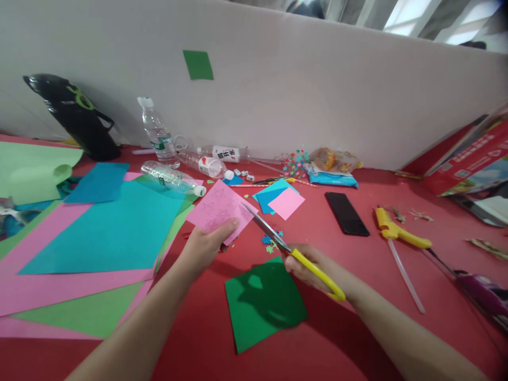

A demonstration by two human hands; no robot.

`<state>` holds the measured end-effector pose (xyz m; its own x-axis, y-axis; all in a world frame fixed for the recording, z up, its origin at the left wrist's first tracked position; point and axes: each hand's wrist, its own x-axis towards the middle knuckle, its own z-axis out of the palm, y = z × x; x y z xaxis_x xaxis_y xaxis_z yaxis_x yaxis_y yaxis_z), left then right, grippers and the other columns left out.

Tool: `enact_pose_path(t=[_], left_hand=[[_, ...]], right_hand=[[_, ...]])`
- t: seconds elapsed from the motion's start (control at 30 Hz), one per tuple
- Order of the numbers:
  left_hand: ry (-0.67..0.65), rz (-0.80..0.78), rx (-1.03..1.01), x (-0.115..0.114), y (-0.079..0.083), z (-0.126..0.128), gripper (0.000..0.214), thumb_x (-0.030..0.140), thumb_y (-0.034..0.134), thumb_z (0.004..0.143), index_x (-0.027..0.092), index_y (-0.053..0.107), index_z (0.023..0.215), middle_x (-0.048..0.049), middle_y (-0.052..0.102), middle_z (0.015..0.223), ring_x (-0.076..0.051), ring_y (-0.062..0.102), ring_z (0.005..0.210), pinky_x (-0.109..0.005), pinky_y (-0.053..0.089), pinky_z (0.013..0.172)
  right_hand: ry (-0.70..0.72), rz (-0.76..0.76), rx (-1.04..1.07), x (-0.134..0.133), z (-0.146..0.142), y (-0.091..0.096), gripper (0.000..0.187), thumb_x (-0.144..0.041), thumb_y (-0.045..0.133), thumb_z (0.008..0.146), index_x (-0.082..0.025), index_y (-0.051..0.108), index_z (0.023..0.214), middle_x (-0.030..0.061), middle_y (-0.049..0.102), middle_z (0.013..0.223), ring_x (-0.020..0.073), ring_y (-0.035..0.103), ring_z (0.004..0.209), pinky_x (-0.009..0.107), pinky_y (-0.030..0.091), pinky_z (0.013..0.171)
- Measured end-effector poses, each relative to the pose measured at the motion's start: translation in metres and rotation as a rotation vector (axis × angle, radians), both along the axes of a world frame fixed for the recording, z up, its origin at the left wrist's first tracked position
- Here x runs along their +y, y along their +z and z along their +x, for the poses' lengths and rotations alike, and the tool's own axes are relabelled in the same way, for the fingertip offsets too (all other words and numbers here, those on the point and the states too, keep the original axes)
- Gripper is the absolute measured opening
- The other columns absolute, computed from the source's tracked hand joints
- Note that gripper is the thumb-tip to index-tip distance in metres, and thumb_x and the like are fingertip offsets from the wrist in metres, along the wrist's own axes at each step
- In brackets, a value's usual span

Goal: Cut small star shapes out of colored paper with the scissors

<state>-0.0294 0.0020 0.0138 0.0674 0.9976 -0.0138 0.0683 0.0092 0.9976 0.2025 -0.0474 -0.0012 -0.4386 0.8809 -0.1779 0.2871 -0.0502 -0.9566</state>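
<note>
My left hand [210,242] pinches a pink square of paper [220,203] marked with several drawn star outlines, its thumb on top. Yellow-handled scissors [286,247] are in my right hand [313,264], their blades pointing up and left with the tips at the pink paper's right corner. I cannot tell whether the blades touch the paper. Small cut paper stars [270,243] in blue, green and red lie on the table under the scissors. Nearer to me rests a green paper square [264,304], partly in the shadow of my hands.
Large coloured sheets [111,227] cover the left side, with plastic bottles [170,177] and a black thermos [75,116] behind. Blue and pink squares [286,203] and a pile of stars [296,163] lie farther back. At right are a phone [346,214] and a yellow glue gun [400,231].
</note>
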Motion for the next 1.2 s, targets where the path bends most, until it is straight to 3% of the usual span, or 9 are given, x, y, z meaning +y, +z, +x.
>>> enact_pose_path(t=[0.57,0.7,0.93,1.2], left_hand=[[0.012,-0.011,-0.054,0.002,-0.006,-0.001,0.030,0.037,0.066,0.077,0.019,0.051,0.058,0.0028,0.050,0.053,-0.011,0.046,0.048,-0.024,0.038,0.045],[0.007,0.028,-0.100,0.000,-0.013,0.008,0.034,0.038,0.064,0.081,0.018,0.053,0.055,0.0019,0.052,0.050,-0.011,0.048,0.048,-0.024,0.040,0.048],[0.016,0.060,-0.280,-0.016,-0.021,0.033,0.026,0.038,0.059,0.087,0.018,0.061,0.071,0.0000,0.059,0.062,-0.013,0.052,0.055,-0.026,0.044,0.056],[0.070,0.005,-0.178,-0.027,-0.020,0.043,0.041,0.047,0.052,0.090,0.019,0.055,0.060,0.0012,0.054,0.053,-0.012,0.051,0.051,-0.025,0.043,0.054]], right_hand=[[-0.062,-0.061,0.016,-0.002,-0.005,0.001,0.052,-0.071,0.055,0.079,-0.022,0.042,0.067,-0.0085,0.029,0.053,0.0068,0.025,0.044,0.022,0.019,0.039],[-0.094,-0.183,0.066,-0.003,-0.010,-0.001,0.055,-0.076,0.054,0.074,-0.022,0.046,0.071,-0.0118,0.029,0.044,0.0052,0.024,0.035,0.020,0.019,0.034],[-0.142,-0.258,0.167,-0.016,-0.024,-0.004,0.061,-0.081,0.050,0.073,-0.020,0.048,0.071,-0.0130,0.031,0.042,0.0031,0.026,0.030,0.017,0.024,0.030],[-0.178,-0.306,0.238,-0.026,-0.032,-0.010,0.060,-0.080,0.050,0.075,-0.020,0.048,0.073,-0.0130,0.034,0.042,0.0026,0.027,0.029,0.015,0.025,0.030]])
